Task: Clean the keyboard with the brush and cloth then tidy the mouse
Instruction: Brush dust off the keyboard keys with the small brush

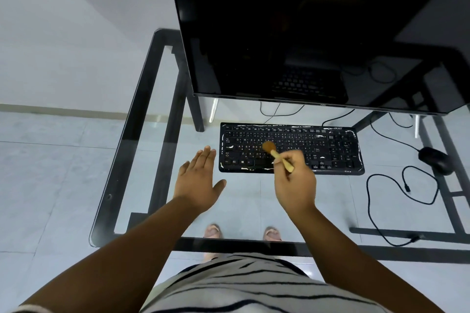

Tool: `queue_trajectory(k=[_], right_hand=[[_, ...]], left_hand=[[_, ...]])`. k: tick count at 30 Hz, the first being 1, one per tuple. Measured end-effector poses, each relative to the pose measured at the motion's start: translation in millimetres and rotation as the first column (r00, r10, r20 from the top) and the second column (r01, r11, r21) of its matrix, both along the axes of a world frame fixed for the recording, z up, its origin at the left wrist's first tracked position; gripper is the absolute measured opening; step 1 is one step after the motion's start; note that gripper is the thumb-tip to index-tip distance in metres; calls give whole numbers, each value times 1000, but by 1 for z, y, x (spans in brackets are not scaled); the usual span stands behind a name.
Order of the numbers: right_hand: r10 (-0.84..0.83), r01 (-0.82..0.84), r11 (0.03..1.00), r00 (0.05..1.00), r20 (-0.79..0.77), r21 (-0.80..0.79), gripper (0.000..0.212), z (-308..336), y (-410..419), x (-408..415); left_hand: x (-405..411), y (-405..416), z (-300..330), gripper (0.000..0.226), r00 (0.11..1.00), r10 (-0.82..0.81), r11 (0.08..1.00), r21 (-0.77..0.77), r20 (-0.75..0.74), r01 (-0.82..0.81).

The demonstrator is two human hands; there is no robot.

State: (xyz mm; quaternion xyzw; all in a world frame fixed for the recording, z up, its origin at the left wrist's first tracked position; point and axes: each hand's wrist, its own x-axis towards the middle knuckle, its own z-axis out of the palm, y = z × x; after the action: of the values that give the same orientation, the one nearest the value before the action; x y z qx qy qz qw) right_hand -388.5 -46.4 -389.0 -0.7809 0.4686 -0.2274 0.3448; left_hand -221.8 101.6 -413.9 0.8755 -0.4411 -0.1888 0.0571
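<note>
Right hand [295, 183] brushing one black keyboard [291, 148] on the glass-topped desk [142, 114], left hand [199, 180] flat beside it.

Right hand: fingers curled round the pale wooden handle of one small round-headed brush [276, 155], bristles down on the left-centre keys, handle tilted back toward the person. Left hand: fingers straight, thumb spread, palm down, holding nothing, just left of the keyboard's near-left corner; cannot tell if it touches the glass. Two arms reach in from the bottom. One black wired mouse [435, 159] on the desk, to the right of the keyboard and apart from it, with its cable looped nearby. One dark monitor [292, 28] behind the keyboard. Two feet visible through the glass.
</note>
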Motion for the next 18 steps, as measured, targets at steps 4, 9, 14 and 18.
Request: queue_trajectory(k=[4, 9, 14, 18], right_hand=[[185, -191, 978, 979, 83, 79, 9, -1, -6, 3], [24, -22, 999, 999, -42, 39, 15, -10, -18, -1], [218, -220, 968, 975, 31, 123, 16, -5, -15, -8], [1, -2, 997, 1000, 6, 78, 16, -10, -16, -18]], left_hand=[[-15, -11, 1, 77, 998, -60, 995, -83, 3, 60], [-31, -23, -3, 77, 988, -156, 987, -42, 4, 156], [-35, -23, -6, 79, 986, -165, 986, -2, 10, 165], [-36, -25, -4, 79, 987, -159, 987, 8, 14, 159]])
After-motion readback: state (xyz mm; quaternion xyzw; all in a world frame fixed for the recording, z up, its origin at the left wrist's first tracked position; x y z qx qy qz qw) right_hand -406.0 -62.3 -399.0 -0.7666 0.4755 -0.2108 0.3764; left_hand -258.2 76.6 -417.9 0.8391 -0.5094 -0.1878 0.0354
